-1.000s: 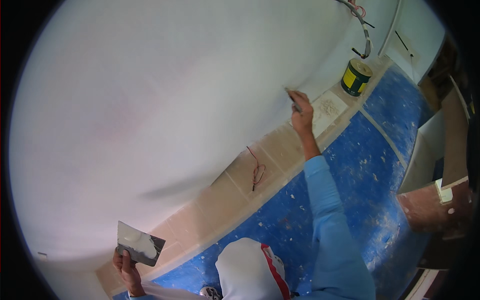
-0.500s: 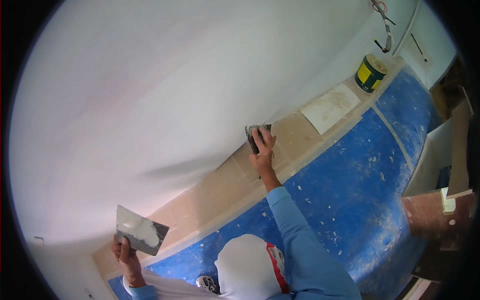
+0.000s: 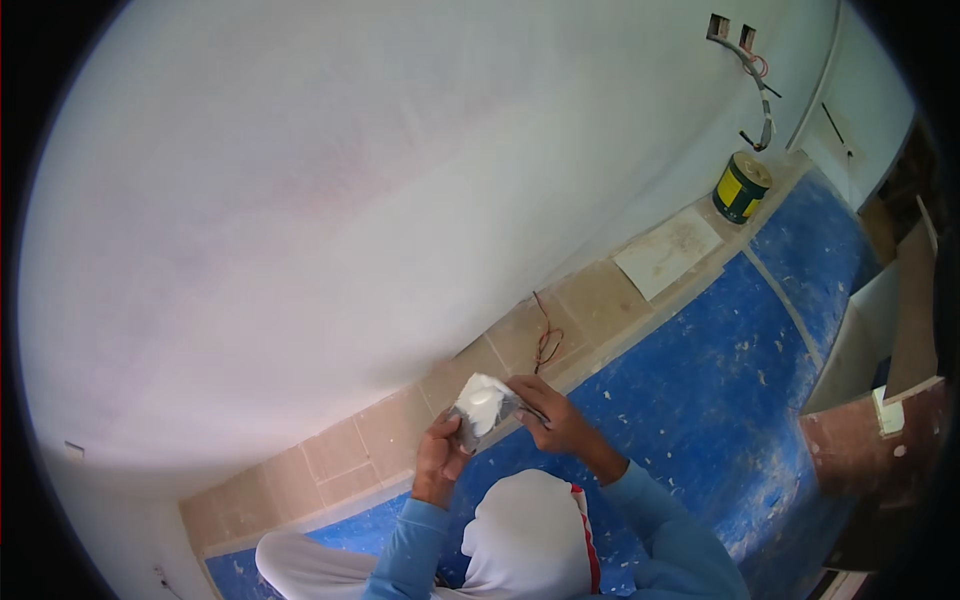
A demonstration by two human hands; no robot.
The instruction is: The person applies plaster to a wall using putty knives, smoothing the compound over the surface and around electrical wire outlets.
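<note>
In front of my body, low along the wall, my two hands have come together. My left hand [image 3: 440,457] grips a flat putty scraper [image 3: 467,433] by its lower edge, with a thick white heap of putty [image 3: 485,400] on its face. My right hand [image 3: 562,428] is closed around a second, darker scraper [image 3: 528,404], seen nearly edge-on. Its blade lies against or very close to the right side of the putty-loaded one; actual contact is hard to make out. Behind them rises the pale plastered wall [image 3: 300,200], faintly pinkish in places.
Beige tiles [image 3: 395,420] run along the wall's foot, bordering blue sheeting [image 3: 690,370] spotted with white. Red and dark wires [image 3: 547,340] lie beyond my hands. A white board [image 3: 668,253] and a green-yellow bucket [image 3: 742,188] stand farther right, below a hanging cable [image 3: 765,100]. Boards [image 3: 870,435] lean at right.
My right hand has come down from beside the wall with its scraper. My left hand has moved rightward with the putty-loaded scraper, so both meet. The wires now show on the tiles.
</note>
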